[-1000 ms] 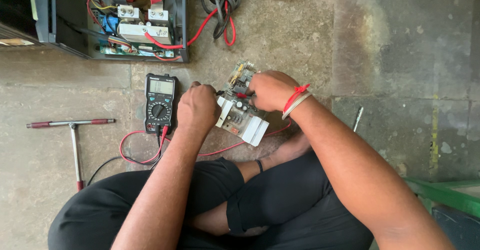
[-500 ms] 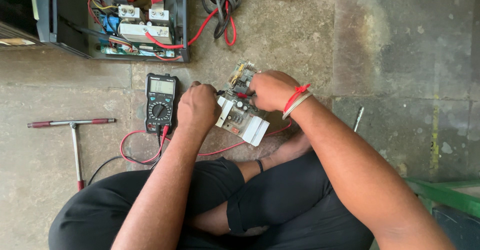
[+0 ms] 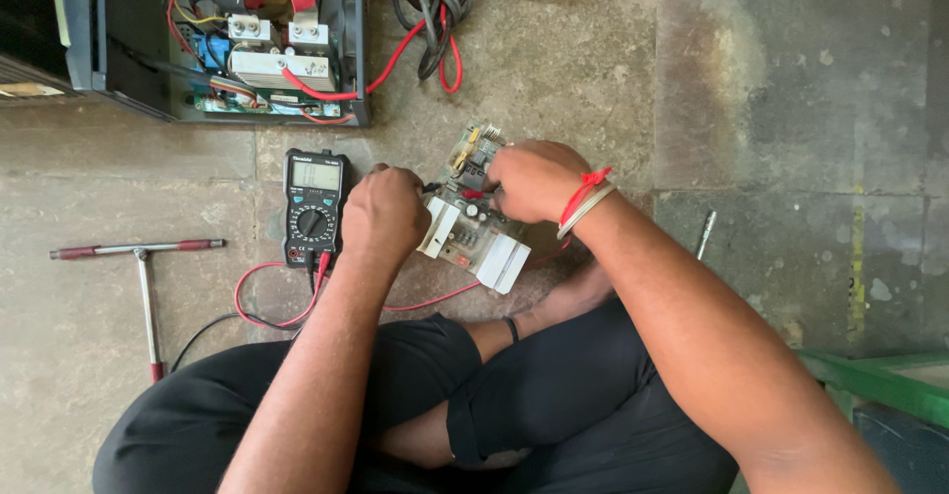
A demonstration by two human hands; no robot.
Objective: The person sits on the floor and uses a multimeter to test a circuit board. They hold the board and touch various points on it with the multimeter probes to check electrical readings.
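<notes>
**Probing a circuit board on a concrete floor**

Head view: the surface is a stained grey concrete floor (image 3: pixel 593 69) with seams between slabs. The person sits cross-legged on it in black trousers, at the near edge. At the far left stands an open dark metal equipment case (image 3: pixel 227 39) with red and black wiring spilling out to its right. A T-shaped metal wrench with red grips (image 3: pixel 143 267) lies at the left, well apart from the hands. A green-painted edge (image 3: pixel 880 380) shows at the near right, and bare floor lies open to the right.

The green circuit board with white blocks (image 3: pixel 470 222) sits on the floor between the hands. The left hand (image 3: pixel 384 215) is curled closed, its grip pinching a probe tip against the board's left side. Just left of it lies a black digital multimeter (image 3: pixel 314 207), its red lead (image 3: pixel 267 301) looping nearby. The right hand (image 3: pixel 534 179), wearing a red thread wristband, is closed on a red probe at the board's far end.
</notes>
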